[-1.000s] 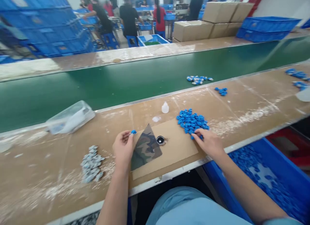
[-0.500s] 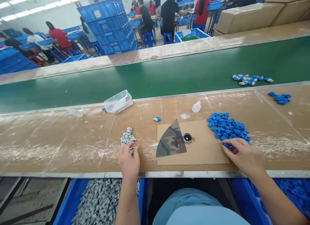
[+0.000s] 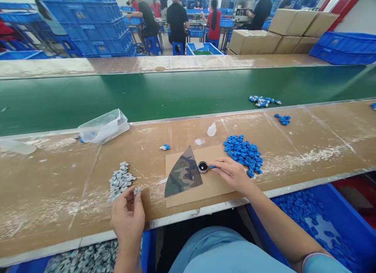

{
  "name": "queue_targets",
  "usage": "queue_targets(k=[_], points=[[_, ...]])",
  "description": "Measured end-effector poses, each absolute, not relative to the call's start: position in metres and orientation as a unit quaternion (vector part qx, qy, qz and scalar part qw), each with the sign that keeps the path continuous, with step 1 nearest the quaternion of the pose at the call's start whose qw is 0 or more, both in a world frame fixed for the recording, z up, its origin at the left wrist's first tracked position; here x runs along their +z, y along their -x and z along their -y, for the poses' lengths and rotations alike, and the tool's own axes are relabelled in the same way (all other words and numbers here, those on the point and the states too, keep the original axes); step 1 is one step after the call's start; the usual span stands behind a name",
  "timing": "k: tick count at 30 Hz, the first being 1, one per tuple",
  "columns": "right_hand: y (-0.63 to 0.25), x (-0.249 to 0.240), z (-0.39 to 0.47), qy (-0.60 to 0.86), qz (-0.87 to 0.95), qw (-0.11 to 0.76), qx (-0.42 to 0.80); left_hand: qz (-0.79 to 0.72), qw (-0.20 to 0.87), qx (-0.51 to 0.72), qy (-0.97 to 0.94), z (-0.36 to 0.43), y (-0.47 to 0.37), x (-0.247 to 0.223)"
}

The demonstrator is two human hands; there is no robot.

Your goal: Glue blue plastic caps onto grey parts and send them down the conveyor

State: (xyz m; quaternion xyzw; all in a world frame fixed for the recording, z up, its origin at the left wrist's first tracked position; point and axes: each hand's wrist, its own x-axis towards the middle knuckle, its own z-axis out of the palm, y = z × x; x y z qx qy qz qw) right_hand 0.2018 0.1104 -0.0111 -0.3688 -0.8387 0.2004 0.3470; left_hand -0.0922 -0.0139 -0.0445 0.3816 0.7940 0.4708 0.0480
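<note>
My left hand (image 3: 128, 212) pinches a small grey piece (image 3: 136, 191) between thumb and finger, just in front of a pile of similar grey pieces (image 3: 120, 181). In my right hand (image 3: 232, 173) is a small blue piece (image 3: 212, 167), held at the fingertips beside a small round container (image 3: 203, 167) with a dark inside. That container stands on a cardboard sheet (image 3: 217, 184), touching or close to a fan-shaped camouflage-patterned sheet (image 3: 185, 175). Behind my right hand lies a heap of blue pieces (image 3: 243, 151).
A clear plastic box (image 3: 104, 128), a white squeeze bottle (image 3: 212, 129) and a blue-and-white piece (image 3: 165, 147) lie on the table. Beyond runs a green belt (image 3: 176, 94) carrying joined pieces (image 3: 263, 101). Bins of grey pieces (image 3: 85, 259) and blue pieces (image 3: 305, 210) sit below the table edge.
My right hand has moved left from the blue heap to the round container with a blue piece. My left hand has drawn back from the grey pile with a grey piece. The view has turned right.
</note>
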Motion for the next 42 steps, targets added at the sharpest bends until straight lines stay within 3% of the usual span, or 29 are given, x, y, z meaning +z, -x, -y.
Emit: queue_targets(k=[7, 13, 24, 32, 42], points=[[-0.192, -0.015, -0.118, 0.372, 0.839, 0.336, 0.213, -0.673, 0.319, 0.584, -0.323, -0.009, 0.045, -0.035], [-0.190, -0.014, -0.118, 0.351, 0.851, 0.325, 0.214, -0.630, 0.433, 0.570, -0.301, -0.016, 0.013, -0.037], [-0.193, -0.011, -0.116, 0.356, 0.844, 0.332, 0.225, -0.579, 0.476, 0.566, -0.344, -0.026, -0.010, -0.045], [-0.184, -0.014, -0.096, 0.331, 0.809, 0.348, 0.341, -0.534, 0.527, 0.570, -0.336, -0.032, -0.019, -0.048], [-0.181, -0.024, -0.093, 0.309, 0.805, 0.340, 0.376, -0.527, 0.519, 0.560, -0.373, -0.025, -0.015, -0.049]])
